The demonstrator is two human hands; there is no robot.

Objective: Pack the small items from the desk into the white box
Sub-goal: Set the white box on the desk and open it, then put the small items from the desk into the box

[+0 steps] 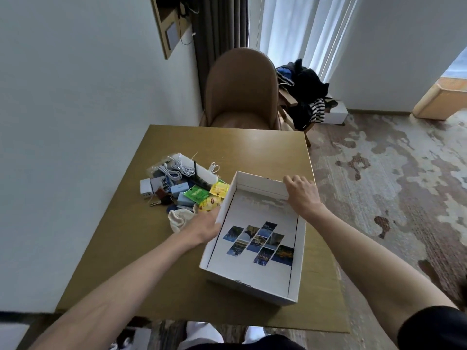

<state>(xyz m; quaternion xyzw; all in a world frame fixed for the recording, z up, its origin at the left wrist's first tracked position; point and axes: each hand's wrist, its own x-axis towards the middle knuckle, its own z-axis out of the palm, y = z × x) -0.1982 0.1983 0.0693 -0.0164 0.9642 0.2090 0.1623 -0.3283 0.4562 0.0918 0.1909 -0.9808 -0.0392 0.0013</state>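
Observation:
A white box point(295, 261) lies open on the wooden desk point(141, 261), with a sheet of photo prints on its floor. My right hand point(302, 195) grips the box's far right corner, fingers curled over the rim. My left hand point(204, 227) holds the box's left wall from outside; its fingers are hidden behind the wall. Left of the box lies a pile of small items: white cables point(174, 170), a white charger point(145, 189), yellow tea sachets point(219, 190), a green packet point(197, 194), keys point(159, 197) and a cloth pouch point(180, 219).
A brown chair point(241, 89) stands at the desk's far edge. Behind it on the right, dark clothes point(307, 94) are heaped on a stool. A wall runs along the desk's left side. Patterned carpet point(391, 185) spreads to the right.

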